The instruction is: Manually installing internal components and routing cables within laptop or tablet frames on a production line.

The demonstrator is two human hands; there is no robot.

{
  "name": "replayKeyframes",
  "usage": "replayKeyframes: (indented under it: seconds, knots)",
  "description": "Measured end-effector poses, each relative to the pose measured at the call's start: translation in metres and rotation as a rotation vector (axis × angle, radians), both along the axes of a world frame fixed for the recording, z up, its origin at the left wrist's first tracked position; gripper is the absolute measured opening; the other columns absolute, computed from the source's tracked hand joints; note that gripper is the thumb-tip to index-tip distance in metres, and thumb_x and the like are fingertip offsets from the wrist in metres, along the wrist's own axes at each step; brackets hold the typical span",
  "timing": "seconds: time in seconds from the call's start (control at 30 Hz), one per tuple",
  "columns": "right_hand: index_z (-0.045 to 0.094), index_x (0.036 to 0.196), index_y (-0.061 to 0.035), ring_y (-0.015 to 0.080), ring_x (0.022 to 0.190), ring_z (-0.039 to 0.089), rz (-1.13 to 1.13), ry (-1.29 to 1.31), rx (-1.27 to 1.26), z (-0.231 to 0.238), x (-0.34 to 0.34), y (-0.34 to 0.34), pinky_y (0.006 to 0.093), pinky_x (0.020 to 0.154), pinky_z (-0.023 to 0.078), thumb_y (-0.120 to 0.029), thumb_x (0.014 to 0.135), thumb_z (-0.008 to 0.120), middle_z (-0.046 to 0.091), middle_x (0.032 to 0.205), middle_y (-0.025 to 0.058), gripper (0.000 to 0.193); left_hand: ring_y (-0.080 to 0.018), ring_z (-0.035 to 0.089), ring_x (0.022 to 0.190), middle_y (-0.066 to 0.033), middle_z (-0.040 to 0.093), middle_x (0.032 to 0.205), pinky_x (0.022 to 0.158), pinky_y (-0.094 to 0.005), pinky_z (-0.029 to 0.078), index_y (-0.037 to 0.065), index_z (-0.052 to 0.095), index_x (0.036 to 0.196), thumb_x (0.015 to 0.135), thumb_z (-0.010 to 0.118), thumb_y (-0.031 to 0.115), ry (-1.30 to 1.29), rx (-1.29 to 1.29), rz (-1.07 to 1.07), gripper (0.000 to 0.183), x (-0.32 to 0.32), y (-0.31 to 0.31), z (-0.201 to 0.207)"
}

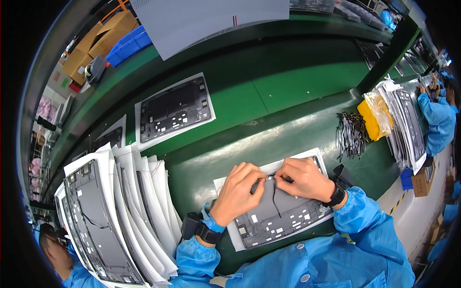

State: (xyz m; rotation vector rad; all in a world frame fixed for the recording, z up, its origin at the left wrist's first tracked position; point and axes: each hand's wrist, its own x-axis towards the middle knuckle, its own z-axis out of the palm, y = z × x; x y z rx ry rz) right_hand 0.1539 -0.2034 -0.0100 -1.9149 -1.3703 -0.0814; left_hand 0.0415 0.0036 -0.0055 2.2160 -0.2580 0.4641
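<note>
In front of me a dark grey device panel (288, 218) with white patches lies on a white sheet (238, 244). A thin black cable (275, 199) runs from the panel's upper edge down toward its middle. My left hand (238, 192) is closed in a pinch at the cable's upper end. Close beside it, my right hand (306, 180) also pinches there with thumb and forefinger. Fingers partly hide the cable's upper part. Dark patches show near both sets of fingertips, too small to make out. Each wrist wears a black strap with a small box.
At left stands a stack of similar panels (103, 216) with white sheets between. Another panel (175, 106) lies on the far green ledge. To the right are a bunch of black cables (352, 134), a yellow bag (372, 117) and more panels (408, 122). Co-workers sit at both sides.
</note>
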Motion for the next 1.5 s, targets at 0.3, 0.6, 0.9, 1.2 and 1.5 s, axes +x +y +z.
replayKeyframes:
  seconds: [0.3, 0.6, 0.9, 1.2, 1.5]
  knots:
    - [0.065, 0.077, -0.0039, 0.0269, 0.063, 0.066, -0.053, 0.223, -0.11, 0.008, 0.008, 0.008, 0.039, 0.054, 0.048, -0.004, 0.079, 0.078, 0.064, 0.072, 0.0069, 0.014, -0.0294, 0.061, 0.083, -0.0106, 0.065, 0.093, 0.075, -0.0395, 0.053, 0.002, 0.076, 0.102, 0.08, 0.073, -0.005, -0.014, 0.066, -0.043, 0.024, -0.002, -0.002, -0.002]
    - [0.073, 0.083, -0.005, 0.0267, 0.063, 0.066, -0.008, 0.39, -0.032, 0.003, 0.016, 0.0, 0.0369, 0.055, 0.05, -0.007, 0.079, 0.08, 0.065, 0.072, 0.0061, 0.009, -0.0263, 0.06, 0.081, -0.0086, 0.062, 0.092, 0.07, -0.038, 0.055, 0.003, 0.079, 0.105, 0.074, 0.074, -0.005, -0.027, 0.181, -0.04, 0.032, -0.001, -0.005, 0.001]
    - [0.063, 0.072, -0.0051, 0.0308, 0.059, 0.063, 0.02, -0.026, -0.042, -0.002, 0.01, 0.002, 0.0425, 0.053, 0.049, -0.008, 0.076, 0.076, 0.059, 0.07, 0.0068, 0.014, -0.0294, 0.066, 0.079, -0.0119, 0.071, 0.09, 0.073, -0.0392, 0.056, -0.001, 0.075, 0.094, 0.081, 0.077, -0.002, -0.036, 0.076, 0.03, 0.013, 0.002, -0.009, 0.002]
    - [0.066, 0.073, -0.0036, 0.0319, 0.061, 0.065, 0.075, -0.019, 0.009, -0.003, 0.013, -0.001, 0.0442, 0.055, 0.052, -0.008, 0.076, 0.076, 0.061, 0.072, 0.009, 0.011, -0.0281, 0.06, 0.074, -0.0072, 0.063, 0.08, 0.067, -0.0407, 0.05, 0.003, 0.069, 0.08, 0.075, 0.083, 0.003, -0.083, 0.41, 0.087, 0.016, 0.002, -0.022, 0.004]
    - [0.065, 0.073, -0.0036, 0.0274, 0.058, 0.063, 0.097, -0.051, 0.04, -0.007, 0.015, 0.001, 0.0398, 0.051, 0.05, -0.005, 0.077, 0.076, 0.059, 0.072, 0.0071, 0.012, -0.0284, 0.059, 0.073, -0.0069, 0.063, 0.079, 0.067, -0.04, 0.048, 0.003, 0.067, 0.077, 0.07, 0.083, 0.0, -0.065, 0.295, 0.122, 0.018, 0.008, -0.024, -0.004]
